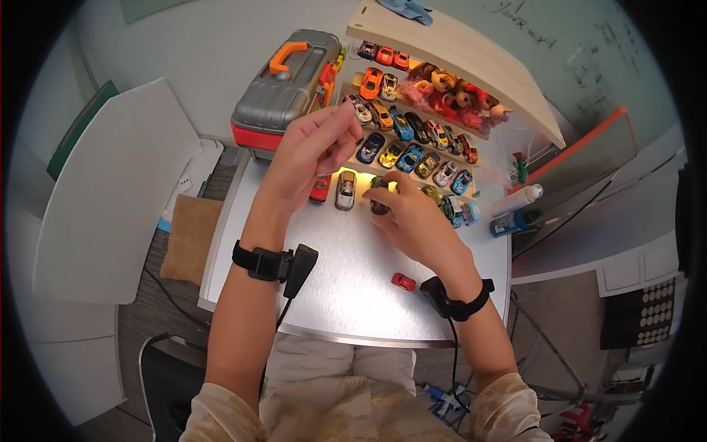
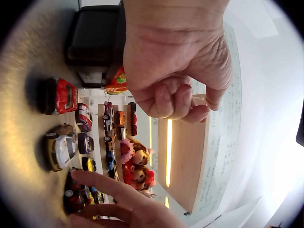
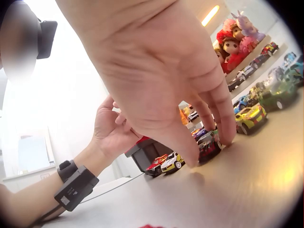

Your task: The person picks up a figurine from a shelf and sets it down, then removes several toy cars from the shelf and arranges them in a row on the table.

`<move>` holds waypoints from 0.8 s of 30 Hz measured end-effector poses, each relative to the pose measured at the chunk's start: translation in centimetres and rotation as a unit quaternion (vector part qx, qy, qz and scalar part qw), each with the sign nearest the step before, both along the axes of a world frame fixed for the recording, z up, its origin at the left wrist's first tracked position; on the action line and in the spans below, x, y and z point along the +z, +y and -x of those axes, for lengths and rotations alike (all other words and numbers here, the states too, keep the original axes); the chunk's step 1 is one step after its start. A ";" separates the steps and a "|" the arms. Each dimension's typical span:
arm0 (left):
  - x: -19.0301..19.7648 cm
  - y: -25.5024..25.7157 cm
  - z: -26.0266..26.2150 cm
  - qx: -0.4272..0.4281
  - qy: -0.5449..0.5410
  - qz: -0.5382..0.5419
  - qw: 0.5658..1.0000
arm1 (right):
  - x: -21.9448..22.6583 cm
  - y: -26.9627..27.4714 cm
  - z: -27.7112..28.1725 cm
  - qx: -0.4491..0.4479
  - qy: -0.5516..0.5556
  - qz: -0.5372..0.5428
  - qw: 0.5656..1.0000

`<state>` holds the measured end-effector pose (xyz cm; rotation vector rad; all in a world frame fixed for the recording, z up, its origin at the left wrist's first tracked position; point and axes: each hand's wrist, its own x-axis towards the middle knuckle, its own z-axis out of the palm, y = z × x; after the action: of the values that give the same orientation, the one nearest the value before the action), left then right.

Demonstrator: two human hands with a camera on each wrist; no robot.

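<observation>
My right hand (image 1: 427,225) reaches down to the tabletop and pinches a dark toy car (image 3: 209,148) between thumb and fingers. That car stands in the front row, just below the tiered wooden shelf. Raised near the shelf's left end, my left hand (image 1: 313,151) has loosely curled fingers and holds nothing visible. Below it on the table, a white toy car (image 2: 61,152) and a red toy car (image 2: 61,96) stand side by side. A yellow toy car (image 3: 251,118) is on the other side of my right hand. A small red car (image 1: 403,281) lies alone nearer the table's front edge.
Several toy cars line the tiered shelf (image 1: 482,193), with dolls (image 1: 460,99) on its upper right. A grey toolbox (image 1: 294,85) with an orange handle stands at the back left. Bottles (image 1: 508,223) stand at the table's right edge.
</observation>
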<state>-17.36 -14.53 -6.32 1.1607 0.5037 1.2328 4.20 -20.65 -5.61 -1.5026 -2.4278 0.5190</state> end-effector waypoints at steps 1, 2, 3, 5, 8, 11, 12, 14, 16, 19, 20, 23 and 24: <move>0.1 0.0 0.0 0.003 0.001 0.004 1.000 | -0.4 0.2 -0.3 0.023 -0.008 -0.012 1.000; 0.1 0.0 0.0 0.000 -0.003 0.003 1.000 | -0.4 0.3 -0.4 0.029 -0.006 -0.013 0.999; 0.1 0.1 0.1 -0.002 -0.007 0.002 1.000 | -0.4 0.4 -0.4 0.034 -0.005 -0.014 0.999; 0.0 0.1 0.2 -0.001 -0.010 0.000 1.000 | -0.4 0.6 -0.5 0.039 0.003 -0.009 0.999; 0.0 0.1 0.3 0.004 -0.010 -0.004 1.000 | -0.4 0.7 -0.7 0.044 0.017 0.010 0.999; 0.0 0.1 0.2 0.004 -0.008 -0.007 1.000 | -0.3 0.7 -0.9 0.061 0.010 0.011 0.998; 0.0 0.1 0.2 0.004 -0.004 -0.008 1.000 | -0.2 0.6 -0.9 0.062 0.003 0.001 0.998; 0.1 0.1 0.2 0.006 0.001 -0.007 1.000 | 0.4 0.4 -1.0 0.066 0.024 -0.014 0.997; 0.3 -0.1 0.2 0.011 0.005 -0.004 1.000 | 1.2 0.2 -1.3 0.069 0.082 -0.025 0.994; 0.0 0.1 0.2 -0.003 0.003 -0.001 1.000 | 0.5 -0.1 -2.0 0.021 0.389 0.093 0.916; 0.2 0.0 0.0 0.005 0.015 0.000 1.000 | 0.3 0.1 -2.3 0.015 0.439 0.128 0.889; 0.7 -0.9 -0.9 0.008 0.043 0.022 0.999 | 0.1 0.2 -3.3 0.004 0.557 0.206 0.805; 0.8 -1.2 -1.5 0.012 0.058 -0.002 0.998 | -0.1 0.2 -3.6 0.006 0.576 0.216 0.788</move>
<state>-15.83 -15.69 -5.51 1.2374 0.6037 1.1930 7.75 -20.48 -5.69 -0.7970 -1.3551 1.5159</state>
